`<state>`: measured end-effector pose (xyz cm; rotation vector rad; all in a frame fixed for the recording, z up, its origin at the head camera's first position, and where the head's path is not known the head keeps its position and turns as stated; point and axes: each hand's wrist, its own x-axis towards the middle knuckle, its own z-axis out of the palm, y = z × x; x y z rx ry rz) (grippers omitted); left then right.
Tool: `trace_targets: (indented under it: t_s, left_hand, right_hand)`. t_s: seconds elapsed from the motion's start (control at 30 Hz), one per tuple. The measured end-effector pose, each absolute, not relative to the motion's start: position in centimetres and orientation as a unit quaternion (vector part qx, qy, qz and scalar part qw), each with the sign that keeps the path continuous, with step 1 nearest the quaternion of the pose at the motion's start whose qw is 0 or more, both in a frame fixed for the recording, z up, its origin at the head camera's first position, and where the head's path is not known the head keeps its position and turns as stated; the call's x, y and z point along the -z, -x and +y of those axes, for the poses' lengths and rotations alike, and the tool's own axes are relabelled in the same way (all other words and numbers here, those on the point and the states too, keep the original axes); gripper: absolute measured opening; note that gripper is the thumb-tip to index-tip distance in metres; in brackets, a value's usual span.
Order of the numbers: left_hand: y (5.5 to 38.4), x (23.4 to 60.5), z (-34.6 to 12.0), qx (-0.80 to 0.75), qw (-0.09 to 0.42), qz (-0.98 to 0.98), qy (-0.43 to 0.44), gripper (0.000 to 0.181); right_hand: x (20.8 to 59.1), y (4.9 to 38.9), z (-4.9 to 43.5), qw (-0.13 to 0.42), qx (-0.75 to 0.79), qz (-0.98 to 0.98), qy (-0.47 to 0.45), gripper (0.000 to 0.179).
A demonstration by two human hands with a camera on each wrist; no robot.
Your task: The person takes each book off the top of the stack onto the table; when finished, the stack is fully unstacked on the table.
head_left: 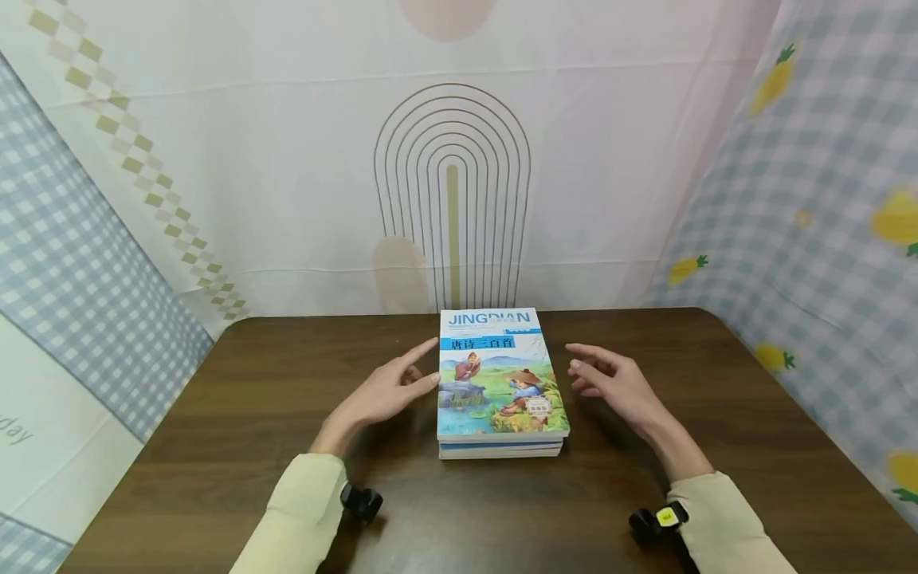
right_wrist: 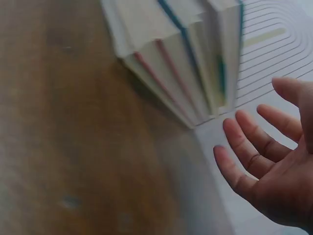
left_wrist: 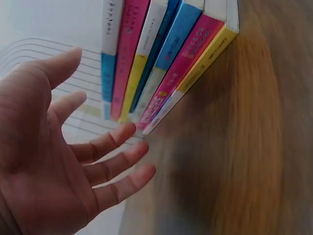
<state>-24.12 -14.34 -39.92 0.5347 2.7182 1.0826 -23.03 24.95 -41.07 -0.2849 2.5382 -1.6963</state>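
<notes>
A stack of several books (head_left: 502, 399) lies in the middle of the table, its top cover illustrated with figures in a green landscape. Coloured spines (left_wrist: 156, 63) in pink, blue, yellow and white face the left wrist camera; pale page edges (right_wrist: 181, 58) face the right one. Beside the stack's left edge is my left hand (head_left: 390, 389), fingers spread and holding nothing; whether its fingertips touch the books I cannot tell. My right hand (head_left: 610, 383) hovers a short way off the stack's right side, fingers loosely bent around nothing.
The dark wooden table (head_left: 251, 383) extends around the books. Behind it hangs a white cloth (head_left: 301, 199) with an arch print. Checked cloths (head_left: 810, 239) flank both sides. A small black device (head_left: 362, 502) is strapped to each wrist.
</notes>
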Motion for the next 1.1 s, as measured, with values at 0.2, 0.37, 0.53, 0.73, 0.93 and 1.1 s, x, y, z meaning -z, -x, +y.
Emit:
trace_targets:
  t_s: [0.2, 0.37, 0.53, 0.73, 0.93, 1.1]
  left_hand:
    - [25.7, 39.9, -12.4, -0.411, 0.135, 0.882, -0.186, 0.067]
    - [26.2, 39.8, -11.6, -0.449, 0.154, 0.86, -0.187, 0.07]
    - [26.4, 40.0, -11.6, -0.467, 0.154, 0.851, -0.185, 0.073]
    - [26.3, 40.3, -12.1, -0.487, 0.156, 0.842, -0.173, 0.073]
    - [26.0, 40.6, -12.8, -0.505, 0.166, 0.831, -0.165, 0.074]
    - [25.8, 40.7, -13.3, -0.516, 0.172, 0.822, -0.166, 0.073]
  right_hand:
    - [42.5, 23.4, 24.4, 0.095, 0.606, 0.786, 0.076, 0.063]
    - [42.9, 23.4, 23.9, 0.105, 0.625, 0.77, 0.073, 0.063]
    - [42.9, 23.5, 23.7, 0.108, 0.628, 0.767, 0.075, 0.062]
    - [43.0, 23.4, 23.6, 0.111, 0.632, 0.762, 0.092, 0.06]
    - [43.2, 23.6, 23.4, 0.114, 0.619, 0.772, 0.088, 0.059]
    - [43.2, 23.7, 23.3, 0.111, 0.613, 0.778, 0.083, 0.056]
